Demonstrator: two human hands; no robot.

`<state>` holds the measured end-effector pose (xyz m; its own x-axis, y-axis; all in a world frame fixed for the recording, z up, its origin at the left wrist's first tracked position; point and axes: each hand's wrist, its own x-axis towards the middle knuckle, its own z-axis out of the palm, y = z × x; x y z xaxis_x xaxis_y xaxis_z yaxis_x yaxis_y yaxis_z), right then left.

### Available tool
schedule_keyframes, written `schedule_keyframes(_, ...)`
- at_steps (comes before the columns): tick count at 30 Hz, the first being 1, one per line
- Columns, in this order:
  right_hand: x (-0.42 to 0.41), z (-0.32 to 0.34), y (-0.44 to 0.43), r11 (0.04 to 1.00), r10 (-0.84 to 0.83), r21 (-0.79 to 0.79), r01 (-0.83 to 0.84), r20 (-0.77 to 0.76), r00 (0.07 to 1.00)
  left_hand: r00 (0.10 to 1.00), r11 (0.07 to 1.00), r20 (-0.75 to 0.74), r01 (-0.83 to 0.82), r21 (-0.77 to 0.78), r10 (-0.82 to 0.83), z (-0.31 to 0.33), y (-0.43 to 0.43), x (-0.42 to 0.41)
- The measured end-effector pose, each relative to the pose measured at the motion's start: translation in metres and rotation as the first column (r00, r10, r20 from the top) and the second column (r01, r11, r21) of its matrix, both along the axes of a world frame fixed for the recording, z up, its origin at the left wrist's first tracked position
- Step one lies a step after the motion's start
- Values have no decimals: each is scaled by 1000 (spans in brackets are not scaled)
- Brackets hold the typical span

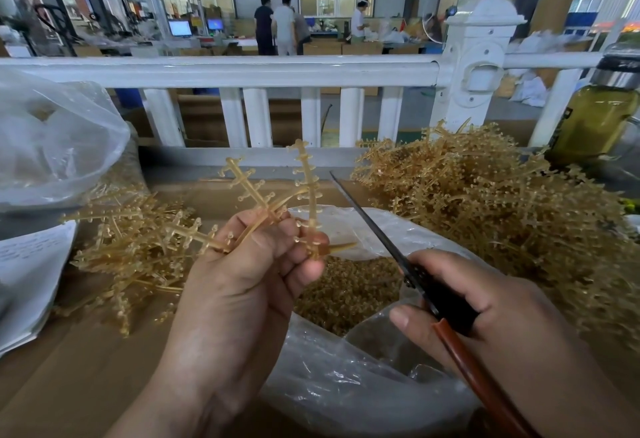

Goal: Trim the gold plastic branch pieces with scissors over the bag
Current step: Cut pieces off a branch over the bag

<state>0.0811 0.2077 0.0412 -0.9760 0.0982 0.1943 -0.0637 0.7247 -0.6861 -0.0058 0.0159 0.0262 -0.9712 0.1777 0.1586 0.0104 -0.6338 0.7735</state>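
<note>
My left hand (242,275) grips a gold plastic branch piece (273,195) by its stem, with the studded sprigs fanning upward and a short stem end sticking out to the right. My right hand (485,313) holds scissors (398,254) with red-brown handles. The dark blades are together and point up-left, their tip just right of the branch. Below both hands lies an open clear plastic bag (346,385) with small gold trimmed bits inside.
A large heap of gold branches (502,202) fills the right of the cardboard surface and a smaller pile (131,247) lies at left. Another clear bag (52,146) stands far left, a bottle of yellow liquid (595,115) far right. A white railing (242,70) runs behind.
</note>
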Motion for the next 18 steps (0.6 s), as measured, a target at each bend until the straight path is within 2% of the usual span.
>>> schedule_keyframes(3,0,0,0,997,-6,-75,4,-28,1000,997,999,-71,-42,-22,41,-2,2,4)
schedule_keyframes(5,1,0,2,989,8,-149,-18,-71,997,982,988,-142,-139,-70,128,-4,3,0)
schedule_keyframes(7,3,0,1,958,45,-277,-71,-100,994,957,931,-209,-255,-261,203,-8,5,-11)
schedule_keyframes(8,3,-1,-1,916,70,-387,-107,-107,992,938,857,-238,-332,-395,253,-10,6,-17)
schedule_keyframes(9,3,-4,-3,836,104,-527,-153,-120,987,895,765,-324,-433,-477,305,-11,8,-20)
schedule_keyframes(10,1,-7,-7,723,143,-662,-200,-140,980,807,708,-495,-552,-440,321,-12,8,-16)
schedule_keyframes(11,0,-11,-11,585,185,-774,-242,-164,969,679,685,-670,-642,-345,299,-13,8,-7)
schedule_keyframes(12,-2,-12,-14,451,220,-853,-262,-178,959,568,676,-782,-684,-275,256,-12,6,1)
schedule_keyframes(13,-4,-13,-17,331,251,-908,-258,-179,951,494,652,-851,-707,-275,177,-11,3,6)
schedule_keyframes(14,-6,-13,-19,224,291,-944,-243,-173,941,470,613,-880,-715,-337,66,-9,-2,8)
schedule_keyframes(15,-7,-13,-20,144,335,-965,-219,-161,928,485,565,-873,-708,-424,-48,-1,-1,1)
schedule_keyframes(17,-9,-12,-18,59,412,-983,-174,-135,901,605,525,-764,-585,-619,-226,15,2,-2)
schedule_keyframes(18,-9,-12,-16,43,435,-984,-172,-137,890,590,510,-760,-581,-635,-274,19,4,-4)
